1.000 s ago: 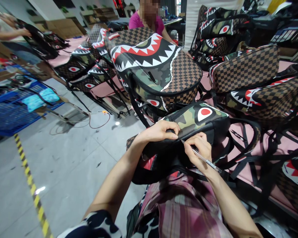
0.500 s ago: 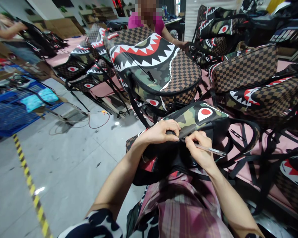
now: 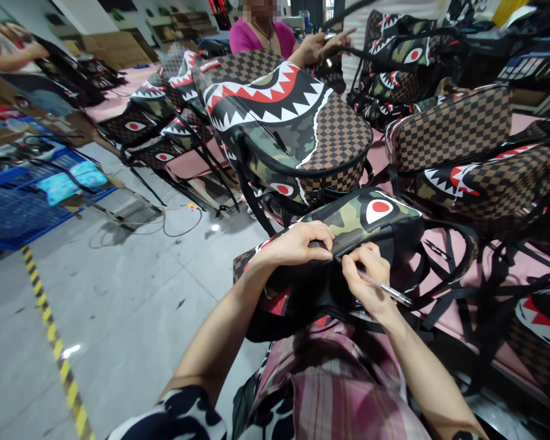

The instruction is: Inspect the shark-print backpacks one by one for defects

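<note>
A camouflage backpack [image 3: 348, 220] with a red-and-white eye lies in front of me, partly over the plaid cloth on my lap. My left hand [image 3: 302, 243] is closed on the bag's dark edge, thumb and fingers pinching it. Right beside it, my right hand [image 3: 369, 275] grips a clear pen [image 3: 398, 295], whose back end sticks out to the right. The pen's tip is down at the dark edge between my hands, too hidden to make out. Black thread snips [image 3: 435, 249] rest to the right of the bag.
Beyond it stands a large shark-mouth backpack [image 3: 334, 137]. Checkered bags [image 3: 453, 131] are stacked at right on the pink table [image 3: 513, 252], amid loose straps. A co-worker's hands [image 3: 318, 47] hold a black strap across the table. Left are a blue crate [image 3: 9, 208] and yellow-black floor tape [image 3: 55, 342].
The pen's back end has dipped slightly down and left as my right hand turned a little. My left hand stays put. Across the table, the co-worker's hands have come up with a black strap.
</note>
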{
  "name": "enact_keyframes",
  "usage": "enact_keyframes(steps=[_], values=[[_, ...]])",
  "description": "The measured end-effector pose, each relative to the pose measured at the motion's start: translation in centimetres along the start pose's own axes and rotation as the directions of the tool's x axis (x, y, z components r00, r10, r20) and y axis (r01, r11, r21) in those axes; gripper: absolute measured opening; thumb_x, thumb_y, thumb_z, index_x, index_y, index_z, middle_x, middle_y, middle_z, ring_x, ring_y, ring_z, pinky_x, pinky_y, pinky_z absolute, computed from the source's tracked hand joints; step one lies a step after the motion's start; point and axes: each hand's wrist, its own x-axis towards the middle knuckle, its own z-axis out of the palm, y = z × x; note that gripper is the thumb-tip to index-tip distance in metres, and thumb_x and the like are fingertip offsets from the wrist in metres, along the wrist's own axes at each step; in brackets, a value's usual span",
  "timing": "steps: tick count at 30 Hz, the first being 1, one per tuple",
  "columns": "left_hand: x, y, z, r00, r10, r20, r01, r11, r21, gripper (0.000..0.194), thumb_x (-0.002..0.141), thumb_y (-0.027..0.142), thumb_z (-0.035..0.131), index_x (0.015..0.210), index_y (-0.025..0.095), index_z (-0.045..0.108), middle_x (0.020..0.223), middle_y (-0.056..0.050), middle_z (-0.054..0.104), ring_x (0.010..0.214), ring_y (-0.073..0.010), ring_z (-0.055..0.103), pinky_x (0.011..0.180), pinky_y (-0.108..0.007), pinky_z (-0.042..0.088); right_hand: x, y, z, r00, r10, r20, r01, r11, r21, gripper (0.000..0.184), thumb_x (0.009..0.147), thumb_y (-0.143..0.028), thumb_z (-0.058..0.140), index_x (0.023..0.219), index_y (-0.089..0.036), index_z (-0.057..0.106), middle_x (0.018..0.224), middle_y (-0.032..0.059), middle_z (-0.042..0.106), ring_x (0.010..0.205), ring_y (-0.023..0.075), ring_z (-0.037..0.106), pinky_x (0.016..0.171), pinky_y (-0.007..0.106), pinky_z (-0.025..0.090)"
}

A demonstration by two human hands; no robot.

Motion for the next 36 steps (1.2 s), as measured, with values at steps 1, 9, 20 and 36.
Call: enact_keyframes(steps=[1, 9, 20, 36], values=[[0.0, 0.0, 0.0, 1.000, 0.002, 0.001, -0.002, 1.000, -0.004, 0.012, 0.076, 0.026, 0.065, 0.071, 0.015, 0.063, 0.090, -0.005, 0.061, 0.097, -0.0183, 0.055, 0.090, -0.030, 0.039, 0.0, 0.0, -0.1, 1.000, 0.010, -0.006, -0.010, 1.000, 0.011, 0.023, 0.082, -0.014, 0.053, 0.062, -0.021, 0.045, 0.054, -0.0047, 0.048, 0.055, 0.0116, 0.045, 0.067, 0.029, 0.040], [0.1, 0.0, -0.1, 1.000, 0.000, 0.006, 0.000, 1.000, -0.029, 0.011, 0.075, 0.026, 0.064, 0.072, 0.016, 0.063, 0.091, -0.005, 0.062, 0.097, -0.0185, 0.055, 0.089, -0.030, 0.039, 0.2, 0.0, -0.6, 0.997, 0.041, 0.059, -0.042, 0.999, 0.025, 0.022, 0.082, -0.018, 0.056, 0.062, -0.021, 0.048, 0.055, -0.0045, 0.052, 0.057, 0.0122, 0.048, 0.066, 0.028, 0.041], [0.1, -0.1, 0.0, 1.000, -0.010, 0.016, 0.010, 0.999, -0.030, 0.016, 0.077, 0.031, 0.062, 0.072, 0.016, 0.062, 0.091, -0.005, 0.061, 0.095, -0.0184, 0.055, 0.089, -0.031, 0.039, 0.2, 0.3, -1.0, 0.994, 0.086, 0.074, -0.091, 0.994, 0.067, 0.021, 0.083, -0.020, 0.055, 0.062, -0.021, 0.049, 0.058, -0.0031, 0.053, 0.060, 0.0129, 0.049, 0.062, 0.026, 0.041], [0.2, 1.0, 0.4, 0.998, -0.065, 0.010, 0.063, 0.991, 0.114, 0.027, 0.079, 0.041, 0.054, 0.066, 0.018, 0.059, 0.089, -0.005, 0.064, 0.094, -0.0193, 0.058, 0.087, -0.028, 0.045, 0.1, -0.7, -0.7, 0.995, 0.097, 0.009, -0.096, 0.994, -0.042, 0.027, 0.080, -0.019, 0.045, 0.054, -0.020, 0.040, 0.050, -0.0050, 0.050, 0.048, 0.0097, 0.042, 0.068, 0.029, 0.040]])
